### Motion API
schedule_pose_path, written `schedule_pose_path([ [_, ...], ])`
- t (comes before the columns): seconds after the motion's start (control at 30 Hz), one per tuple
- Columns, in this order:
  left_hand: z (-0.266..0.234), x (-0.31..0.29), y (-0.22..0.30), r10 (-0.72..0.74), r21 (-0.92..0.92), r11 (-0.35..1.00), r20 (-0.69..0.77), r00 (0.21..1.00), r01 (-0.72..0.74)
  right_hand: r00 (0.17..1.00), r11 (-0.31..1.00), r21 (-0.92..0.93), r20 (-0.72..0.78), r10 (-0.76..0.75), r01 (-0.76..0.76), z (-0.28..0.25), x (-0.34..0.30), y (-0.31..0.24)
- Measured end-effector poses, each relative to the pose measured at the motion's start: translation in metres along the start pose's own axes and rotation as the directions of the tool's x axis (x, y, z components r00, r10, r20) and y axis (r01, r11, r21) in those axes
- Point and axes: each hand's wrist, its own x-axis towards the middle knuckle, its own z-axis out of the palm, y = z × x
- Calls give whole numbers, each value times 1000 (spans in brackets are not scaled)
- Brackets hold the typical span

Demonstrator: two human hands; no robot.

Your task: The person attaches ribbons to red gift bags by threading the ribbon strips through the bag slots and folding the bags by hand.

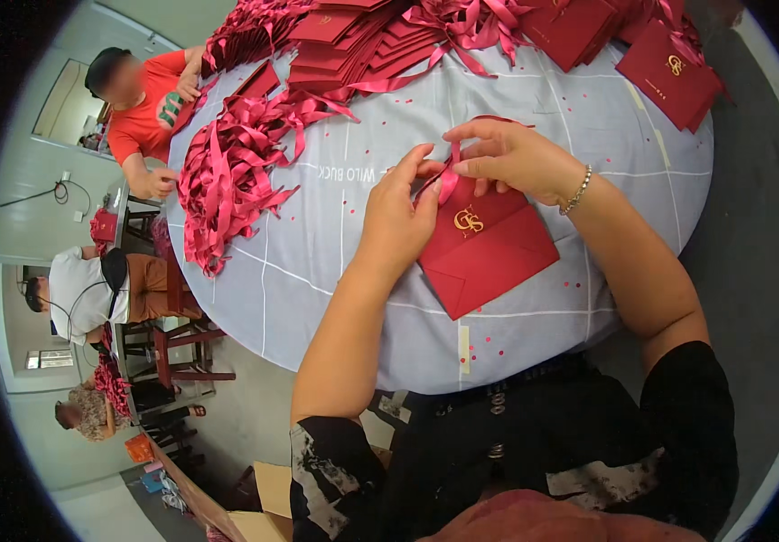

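Pinching ribbon [448, 181] btwn both hands [461, 181], atop red envelope [489, 253].

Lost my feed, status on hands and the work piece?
Left hand and right hand both pinching pink ribbon at red envelope top. Loose ribbon pile lies left, clear of hands.

A dark red envelope [487, 248] with a gold emblem lies on the round table [335, 271] covered in pale grey cloth; the left hand [398, 217] presses its upper left corner, fingers pinching a red ribbon [449, 181] there; the right hand [511, 158], a bracelet [577, 191] at its wrist, grips the same ribbon from above; a heap of loose ribbons [231, 167] lies to the left; stacked red envelopes [362, 41] crowd the far edge; a person in an orange shirt [141, 113] sits beyond.
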Motion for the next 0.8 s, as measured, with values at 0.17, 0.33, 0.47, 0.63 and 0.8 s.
schedule_pose_path([
  [0.17,2,1,-6,134,114,984,11,991,-134,999,994,98,-32,-37,40,-6,13,9],
  [0.33,-2,0,-2,107,129,985,47,993,-112,950,848,428,-169,-263,311,-23,13,11],
  [0.47,-2,2,-6,-46,-26,999,50,998,47,821,720,395,-263,-506,571,-10,1,-8],
  [0.63,-4,3,-5,-221,-219,946,96,971,237,774,604,514,-220,-594,609,-17,-5,-14],
  [0.8,-10,11,-5,91,-145,984,-92,992,-104,843,638,655,4,-538,405,-14,-13,-20],
])
